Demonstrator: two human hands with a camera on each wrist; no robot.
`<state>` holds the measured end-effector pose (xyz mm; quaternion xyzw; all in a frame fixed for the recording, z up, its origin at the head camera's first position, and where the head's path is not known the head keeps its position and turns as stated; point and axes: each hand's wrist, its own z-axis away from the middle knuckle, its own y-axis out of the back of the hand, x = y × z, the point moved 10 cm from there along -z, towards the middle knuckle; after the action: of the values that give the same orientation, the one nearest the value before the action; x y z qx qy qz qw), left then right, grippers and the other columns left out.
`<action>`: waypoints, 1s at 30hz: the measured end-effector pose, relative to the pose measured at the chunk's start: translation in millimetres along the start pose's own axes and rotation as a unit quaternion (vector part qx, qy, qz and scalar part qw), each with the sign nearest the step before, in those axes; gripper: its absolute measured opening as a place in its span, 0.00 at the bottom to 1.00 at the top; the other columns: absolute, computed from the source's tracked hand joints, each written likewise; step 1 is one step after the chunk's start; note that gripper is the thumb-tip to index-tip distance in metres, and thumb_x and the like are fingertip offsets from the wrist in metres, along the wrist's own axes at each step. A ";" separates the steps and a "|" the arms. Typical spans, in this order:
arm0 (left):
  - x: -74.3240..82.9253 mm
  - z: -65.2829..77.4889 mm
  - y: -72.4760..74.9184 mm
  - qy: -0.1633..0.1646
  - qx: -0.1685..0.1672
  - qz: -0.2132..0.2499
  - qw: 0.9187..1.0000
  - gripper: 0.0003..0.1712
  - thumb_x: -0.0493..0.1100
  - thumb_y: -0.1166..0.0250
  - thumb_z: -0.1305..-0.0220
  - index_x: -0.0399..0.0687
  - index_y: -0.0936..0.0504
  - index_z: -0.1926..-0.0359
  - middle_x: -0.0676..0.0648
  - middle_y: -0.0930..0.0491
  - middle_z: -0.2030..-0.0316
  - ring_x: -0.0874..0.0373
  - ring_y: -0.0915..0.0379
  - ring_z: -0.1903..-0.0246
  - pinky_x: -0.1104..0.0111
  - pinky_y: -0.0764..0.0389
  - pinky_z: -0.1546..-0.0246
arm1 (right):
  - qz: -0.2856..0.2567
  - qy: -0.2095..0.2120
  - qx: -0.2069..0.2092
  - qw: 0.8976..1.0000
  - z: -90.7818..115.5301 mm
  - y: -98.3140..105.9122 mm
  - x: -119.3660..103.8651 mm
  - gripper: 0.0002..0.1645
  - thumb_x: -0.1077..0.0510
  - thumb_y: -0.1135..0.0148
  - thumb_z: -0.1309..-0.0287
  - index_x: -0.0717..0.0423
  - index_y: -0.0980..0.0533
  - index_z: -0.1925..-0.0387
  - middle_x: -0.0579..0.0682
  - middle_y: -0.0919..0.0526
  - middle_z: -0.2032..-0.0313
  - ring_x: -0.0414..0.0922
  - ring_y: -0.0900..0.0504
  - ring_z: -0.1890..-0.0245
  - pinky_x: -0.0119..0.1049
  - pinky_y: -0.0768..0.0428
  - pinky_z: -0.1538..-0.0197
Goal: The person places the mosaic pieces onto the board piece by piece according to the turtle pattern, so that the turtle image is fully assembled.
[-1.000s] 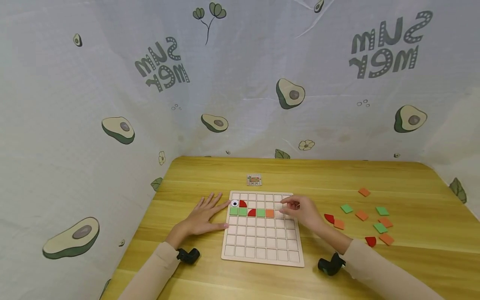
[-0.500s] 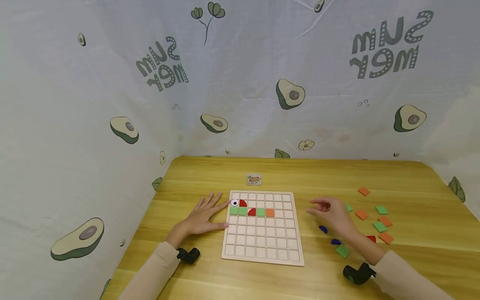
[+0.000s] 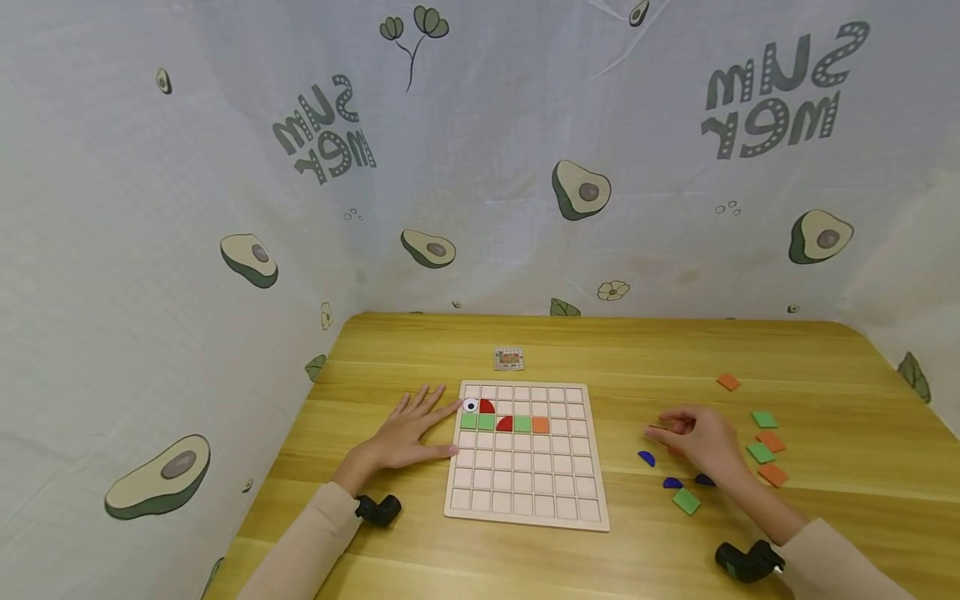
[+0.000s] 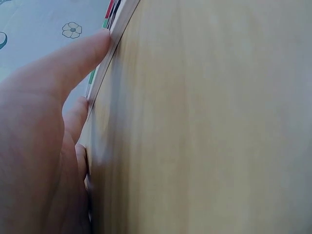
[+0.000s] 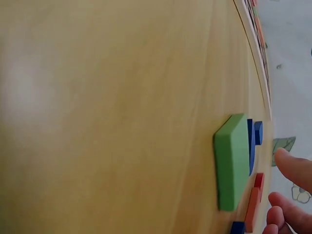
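Observation:
My left hand [image 3: 405, 437] lies spread on the table, thumb and index fingertips at the left edge of a pale gridded board [image 3: 527, 525]. On the board sit a white eye tile [image 3: 470, 406], red quarter-circles [image 3: 506, 424], green squares [image 3: 522, 424] and an orange square [image 3: 540, 425]. Right of it, my right hand [image 3: 701, 437] hovers over loose pieces, thumb and fingers apart with nothing between them. In the right wrist view, a red piece [image 5: 259, 181] and an orange tile [image 5: 252, 209] lie by the fingertips; a green tile [image 5: 230, 165] is nearer the camera.
Blue half-circles [image 3: 647, 458] and a green square [image 3: 686, 501] lie on the wooden table [image 3: 420, 550] between board and right arm. More orange tiles [image 3: 772, 475] and green tiles [image 3: 764, 419] are scattered farther right. A small printed card [image 3: 508, 359] lies behind the board.
My right hand has moved right, from over the board's right columns to the loose pieces, uncovering blue half-circles. My left hand has stayed at the board's edge.

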<state>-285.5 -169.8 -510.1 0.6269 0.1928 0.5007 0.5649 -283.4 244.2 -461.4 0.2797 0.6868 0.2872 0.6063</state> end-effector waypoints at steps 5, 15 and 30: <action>0.2 0.0 0.8 -0.004 0.001 0.000 1.000 0.48 0.74 0.47 0.34 0.68 0.52 0.21 0.48 0.66 0.21 0.47 0.76 0.24 0.46 0.70 0.28 | 0.014 0.006 -0.001 1.000 4.7 2.0 2.9 0.21 0.55 0.21 0.50 0.71 0.16 0.64 0.47 0.24 0.77 0.41 0.31 0.78 0.31 0.33 0.77; 0.2 2.1 -0.3 -0.009 0.007 -0.002 1.000 0.47 0.74 0.47 0.34 0.67 0.50 0.21 0.46 0.64 0.21 0.45 0.76 0.24 0.45 0.70 0.28 | 0.033 0.030 -0.001 0.999 8.5 -2.4 2.4 0.16 0.59 0.21 0.52 0.68 0.15 0.66 0.47 0.26 0.76 0.42 0.33 0.77 0.32 0.34 0.76; -1.7 1.0 -3.0 -0.006 0.001 -0.006 1.000 0.48 0.75 0.48 0.34 0.68 0.52 0.21 0.48 0.66 0.21 0.48 0.77 0.24 0.47 0.71 0.28 | 0.018 0.049 -0.026 0.998 11.9 -9.0 -4.6 0.18 0.64 0.24 0.51 0.67 0.15 0.57 0.50 0.30 0.73 0.45 0.36 0.72 0.33 0.38 0.72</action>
<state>-284.3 -170.8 -513.4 0.6297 0.1935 0.4931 0.5682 -271.4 235.4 -466.1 0.2615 0.7027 0.3292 0.5740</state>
